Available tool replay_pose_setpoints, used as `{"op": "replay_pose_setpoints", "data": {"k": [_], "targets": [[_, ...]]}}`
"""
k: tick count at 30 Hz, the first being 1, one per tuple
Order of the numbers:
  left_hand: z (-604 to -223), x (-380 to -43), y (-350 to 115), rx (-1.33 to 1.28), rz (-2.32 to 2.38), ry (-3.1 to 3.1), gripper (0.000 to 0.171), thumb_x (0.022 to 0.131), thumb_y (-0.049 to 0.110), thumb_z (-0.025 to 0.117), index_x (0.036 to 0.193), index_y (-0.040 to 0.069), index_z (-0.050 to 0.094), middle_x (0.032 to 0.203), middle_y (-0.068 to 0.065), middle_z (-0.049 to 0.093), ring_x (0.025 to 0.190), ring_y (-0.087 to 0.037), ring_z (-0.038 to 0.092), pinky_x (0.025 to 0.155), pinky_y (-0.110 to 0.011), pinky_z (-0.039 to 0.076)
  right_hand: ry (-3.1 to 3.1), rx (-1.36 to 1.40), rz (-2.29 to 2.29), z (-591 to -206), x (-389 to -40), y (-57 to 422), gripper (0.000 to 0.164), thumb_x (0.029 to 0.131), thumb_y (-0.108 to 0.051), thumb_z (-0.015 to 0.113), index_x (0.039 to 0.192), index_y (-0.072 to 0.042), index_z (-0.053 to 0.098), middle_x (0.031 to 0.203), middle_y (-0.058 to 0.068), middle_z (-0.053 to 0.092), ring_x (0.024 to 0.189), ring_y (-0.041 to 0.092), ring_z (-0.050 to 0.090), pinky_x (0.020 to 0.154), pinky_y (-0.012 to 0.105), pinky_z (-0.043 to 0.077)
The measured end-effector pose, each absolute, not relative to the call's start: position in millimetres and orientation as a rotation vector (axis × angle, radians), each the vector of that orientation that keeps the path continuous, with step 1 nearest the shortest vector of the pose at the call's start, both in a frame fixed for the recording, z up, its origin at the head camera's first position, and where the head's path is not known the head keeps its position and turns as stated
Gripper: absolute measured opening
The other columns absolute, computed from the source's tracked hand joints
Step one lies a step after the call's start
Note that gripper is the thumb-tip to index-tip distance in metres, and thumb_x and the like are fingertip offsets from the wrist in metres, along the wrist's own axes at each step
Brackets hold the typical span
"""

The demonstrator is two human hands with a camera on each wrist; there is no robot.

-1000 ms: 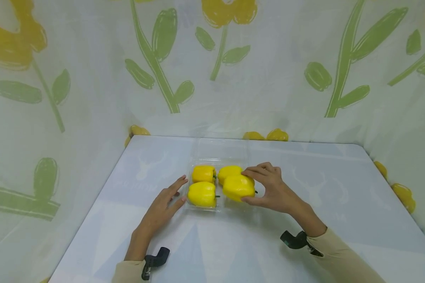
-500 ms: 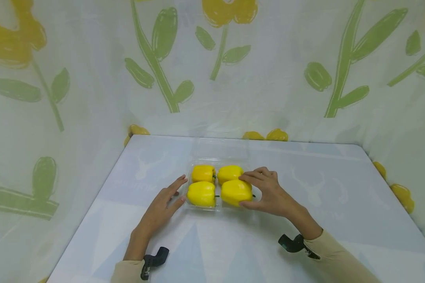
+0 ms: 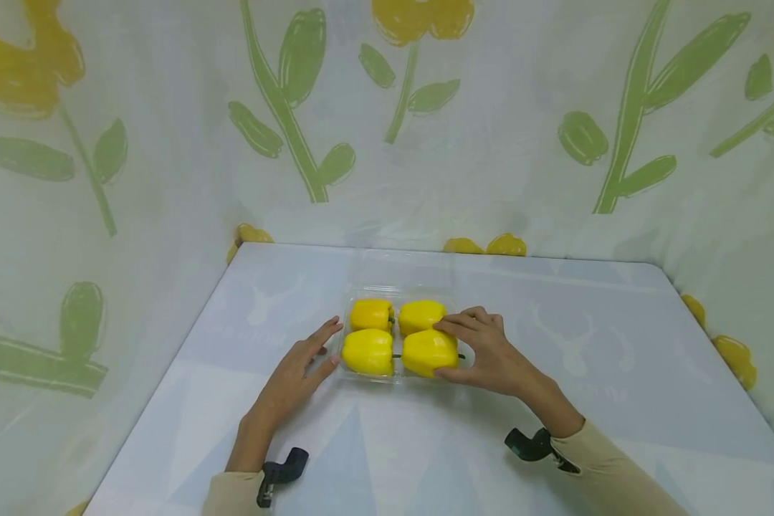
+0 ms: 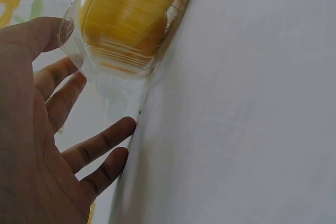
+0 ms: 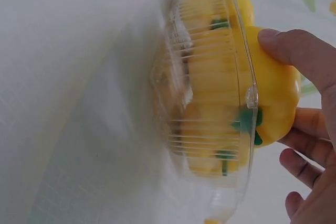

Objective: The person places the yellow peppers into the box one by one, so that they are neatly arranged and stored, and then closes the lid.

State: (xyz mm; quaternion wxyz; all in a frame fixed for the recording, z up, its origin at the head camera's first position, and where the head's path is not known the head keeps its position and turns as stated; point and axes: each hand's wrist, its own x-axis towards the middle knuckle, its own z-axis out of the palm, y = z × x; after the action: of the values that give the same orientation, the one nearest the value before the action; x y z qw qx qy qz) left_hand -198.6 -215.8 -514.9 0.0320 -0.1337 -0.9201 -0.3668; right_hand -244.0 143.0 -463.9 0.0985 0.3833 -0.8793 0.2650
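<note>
Head view: to the left of the right hand (image 3: 498,358), a little right of centre and below mid-frame, find the lower right pepper (image 3: 428,351), with long axis running left to right across the picture and stem (image 3: 462,356) aimed right, into the gap between thumb and fingers. Much nearer to the right hand than to the left hand (image 3: 293,374); held at the right end, pinched between thumb below and fingertips above, parted about as wide as the pepper. Set among the rest in the clear container (image 3: 397,374), yet bulging past the rim (image 5: 252,97) in the right wrist view; impossible to tell whether resting on the bottom. At left, holding no pepper, with fingers loosely spread and thumb tip at the container's edge.

Count four peppers, adding the upper left pepper (image 3: 370,315), lower left pepper (image 3: 366,351) and upper right pepper (image 3: 418,315); one container; one open lid (image 3: 403,271), toward upper middle; two hands.
</note>
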Motion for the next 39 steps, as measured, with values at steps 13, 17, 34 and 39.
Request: {"op": "replay_pose_setpoints", "data": {"k": [13, 17, 34, 39], "targets": [[-516.2, -198.6, -216.2, -0.404, -1.123, -2.841, 0.057, 0.102, 0.051, 0.051, 0.155, 0.042, 0.033, 0.16, 0.021, 0.026, 0.118, -0.017, 0.053, 0.101, -0.052, 0.041, -2.624, 1.118, 0.882, -472.2, -243.0, 142.3, 0.073, 0.073, -0.047, 0.088, 0.134, -0.016, 0.064, 0.135, -0.001, 0.06, 0.117, 0.019, 0.044, 0.086, 0.045, 0.026], [-516.2, -199.0, -216.0, -0.416, -1.112, -2.833, 0.058, 0.102, 0.051, 0.051, 0.156, 0.04, 0.033, 0.16, 0.021, 0.026, 0.117, -0.017, 0.053, 0.1, -0.051, 0.041, -2.631, 1.105, 0.928, -475.5, -242.5, 143.9, 0.074, 0.073, -0.047, 0.087, 0.136, -0.016, 0.063, 0.136, -0.001, 0.059, 0.117, 0.018, 0.043, 0.086, 0.045, 0.025], [-517.1, -199.6, -217.2, -0.426, -1.101, -2.83, 0.058, 0.102, 0.051, 0.05, 0.156, 0.041, 0.032, 0.16, 0.022, 0.025, 0.116, -0.016, 0.053, 0.1, -0.052, 0.042, -2.572, 1.134, 1.005, -486.3, -241.3, 144.4, 0.076, 0.071, -0.037, 0.09, 0.136, -0.009, 0.063, 0.134, 0.005, 0.055, 0.119, 0.025, 0.041, 0.092, 0.05, 0.026], [-516.8, -199.1, -216.9, -0.449, -1.146, -2.802, 0.058, 0.102, 0.048, 0.053, 0.156, 0.037, 0.034, 0.16, 0.021, 0.026, 0.116, -0.017, 0.053, 0.099, -0.05, 0.041, -2.552, 1.173, 0.821, -489.3, -243.3, 146.8, 0.079, 0.071, -0.043, 0.088, 0.138, -0.01, 0.062, 0.132, 0.004, 0.055, 0.116, 0.026, 0.043, 0.085, 0.046, 0.027]]}}
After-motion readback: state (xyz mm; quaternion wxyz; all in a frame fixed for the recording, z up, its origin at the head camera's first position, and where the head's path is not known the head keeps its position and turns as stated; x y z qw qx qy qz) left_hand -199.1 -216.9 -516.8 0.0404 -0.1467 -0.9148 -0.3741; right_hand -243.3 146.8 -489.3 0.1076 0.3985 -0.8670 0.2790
